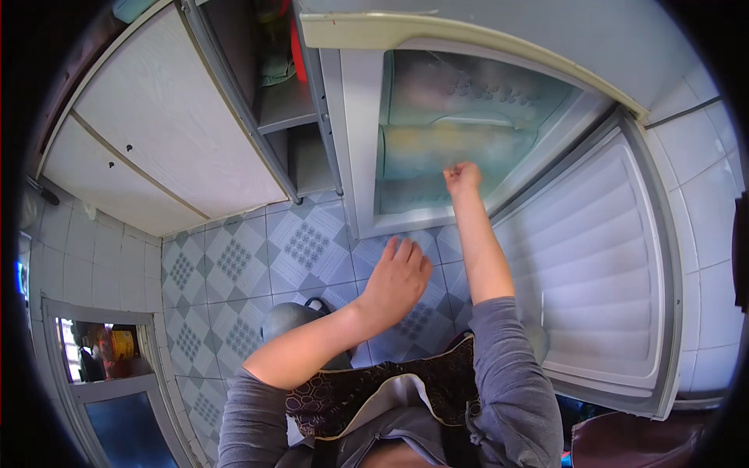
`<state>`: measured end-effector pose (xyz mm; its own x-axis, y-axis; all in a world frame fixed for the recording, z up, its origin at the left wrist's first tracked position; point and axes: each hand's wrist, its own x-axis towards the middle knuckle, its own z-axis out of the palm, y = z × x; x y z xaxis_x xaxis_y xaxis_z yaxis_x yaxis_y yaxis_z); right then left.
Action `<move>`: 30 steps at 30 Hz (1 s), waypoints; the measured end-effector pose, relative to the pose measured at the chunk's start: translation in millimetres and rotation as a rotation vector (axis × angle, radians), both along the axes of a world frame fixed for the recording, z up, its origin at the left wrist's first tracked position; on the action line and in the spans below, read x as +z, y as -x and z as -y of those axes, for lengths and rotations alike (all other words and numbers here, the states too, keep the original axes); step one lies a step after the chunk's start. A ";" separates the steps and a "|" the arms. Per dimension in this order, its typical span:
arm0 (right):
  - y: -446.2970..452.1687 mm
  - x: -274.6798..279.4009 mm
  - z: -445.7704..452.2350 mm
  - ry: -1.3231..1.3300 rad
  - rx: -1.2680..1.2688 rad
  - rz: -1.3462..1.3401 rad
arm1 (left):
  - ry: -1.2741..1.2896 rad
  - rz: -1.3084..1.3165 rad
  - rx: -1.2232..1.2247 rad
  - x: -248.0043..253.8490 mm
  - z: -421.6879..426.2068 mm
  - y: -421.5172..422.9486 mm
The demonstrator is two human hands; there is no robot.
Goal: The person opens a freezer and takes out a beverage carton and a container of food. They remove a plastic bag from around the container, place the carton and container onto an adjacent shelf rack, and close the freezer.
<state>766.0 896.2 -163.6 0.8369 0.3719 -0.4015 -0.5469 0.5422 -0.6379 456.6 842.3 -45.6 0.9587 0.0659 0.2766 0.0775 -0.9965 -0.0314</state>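
An upright freezer (355, 140) stands open in front of me, with translucent green-tinted drawers (425, 183) stacked inside. Frost or blur hides what the drawers contain. My right hand (463, 176) is raised at the front of the lower drawer area, its fingers curled in; whether it touches the drawer or has anything in it, I cannot make out. Lower and to the left, my left hand (399, 273) hangs over the floor with its fingers a little apart and nothing visible in it. The freezer door (593, 249), white and ribbed inside, is swung out to the right.
To the left are a pale wooden cabinet (164, 101) and a grey open shelf (300, 109). Patterned tiles cover the floor (234, 296). White wall tiles (706, 187) line the right side. A metal-framed glass door or window (129, 405) is at lower left. A dark red item (632, 441) lies below the freezer door.
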 end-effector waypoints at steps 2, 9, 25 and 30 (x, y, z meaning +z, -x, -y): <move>11.8 6.3 13.2 0.034 -0.024 -0.062 | 0.006 0.062 0.022 10.5 -8.9 -6.5; 67.3 17.4 102.3 0.140 -0.054 -0.040 | 0.096 0.327 0.155 34.2 -29.4 -28.6; -26.9 141.6 107.3 2.134 0.905 1.202 | 0.021 0.247 0.093 2.8 -23.6 -48.3; -15.6 170.7 116.7 2.120 0.879 1.275 | -0.045 0.279 0.059 0.3 -19.6 -46.3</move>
